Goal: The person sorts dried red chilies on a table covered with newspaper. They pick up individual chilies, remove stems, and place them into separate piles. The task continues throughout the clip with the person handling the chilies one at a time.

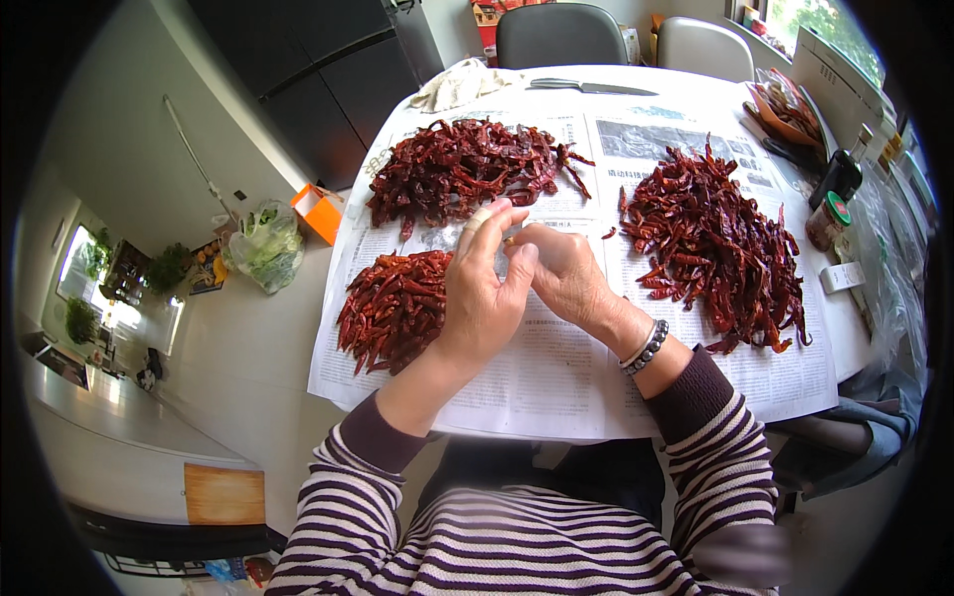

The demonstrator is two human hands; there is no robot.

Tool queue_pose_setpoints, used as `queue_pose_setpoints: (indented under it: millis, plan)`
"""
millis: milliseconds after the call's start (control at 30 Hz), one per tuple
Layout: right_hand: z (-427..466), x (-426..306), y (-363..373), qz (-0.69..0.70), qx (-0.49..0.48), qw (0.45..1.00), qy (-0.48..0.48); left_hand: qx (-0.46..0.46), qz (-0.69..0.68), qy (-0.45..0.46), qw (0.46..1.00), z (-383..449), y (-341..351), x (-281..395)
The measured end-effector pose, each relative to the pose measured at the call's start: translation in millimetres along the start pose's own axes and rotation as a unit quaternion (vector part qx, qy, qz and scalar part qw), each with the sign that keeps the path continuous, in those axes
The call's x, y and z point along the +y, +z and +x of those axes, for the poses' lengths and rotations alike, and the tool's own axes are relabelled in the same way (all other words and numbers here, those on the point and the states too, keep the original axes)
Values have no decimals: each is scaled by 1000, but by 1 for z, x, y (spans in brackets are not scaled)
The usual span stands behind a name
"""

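Observation:
My left hand (488,279) and my right hand (563,268) meet over the newspaper (559,365), thumbs close together. A pale wrap circles one finger of the left hand. The right hand's fingers are curled; whether something small is pinched between the hands is hidden. Just left of my left hand lies a pile of small, brighter red dried chilies (395,305), partly covered by that hand. Beyond my hands is a heap of darker dried chilies (462,167). To the right of my right hand spreads a larger heap of long dried chilies (715,246).
A knife (592,87) lies at the table's far edge beside a cloth (462,83). Along the right stand a dark bottle (842,167), a green-lidded jar (829,222) and a small white box (842,278). Chairs (563,37) stand behind; a bag of greens (267,246) is on the left.

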State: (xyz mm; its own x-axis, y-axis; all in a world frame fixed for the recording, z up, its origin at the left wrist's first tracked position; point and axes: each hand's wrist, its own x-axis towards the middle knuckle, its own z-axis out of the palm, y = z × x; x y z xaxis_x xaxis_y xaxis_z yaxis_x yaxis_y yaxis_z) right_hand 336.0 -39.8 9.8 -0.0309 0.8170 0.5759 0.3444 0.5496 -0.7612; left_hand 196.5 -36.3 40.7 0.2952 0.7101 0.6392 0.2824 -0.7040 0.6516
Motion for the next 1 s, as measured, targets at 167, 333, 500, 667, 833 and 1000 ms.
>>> queue_pose_setpoints:
  millis: [167,333,500,667,833,1000]
  plan:
    - [-1,-4,-4,239,-15,955,174,24,29,67,997,-7,9,-28]
    - [-5,1,-7,377,-16,873,308,-19,61,118,991,-11,14,-28]
    - [-6,7,-2,552,-85,769,312,-65,153,118,979,-16,8,-24]
    - [-4,5,-4,590,-39,724,356,-94,164,110,976,-19,11,-25]
    - [-1,12,-6,511,-23,769,384,-89,142,117,979,-25,12,-20]
    - [-4,8,1,402,-17,838,369,-111,76,190,972,-31,10,-12]
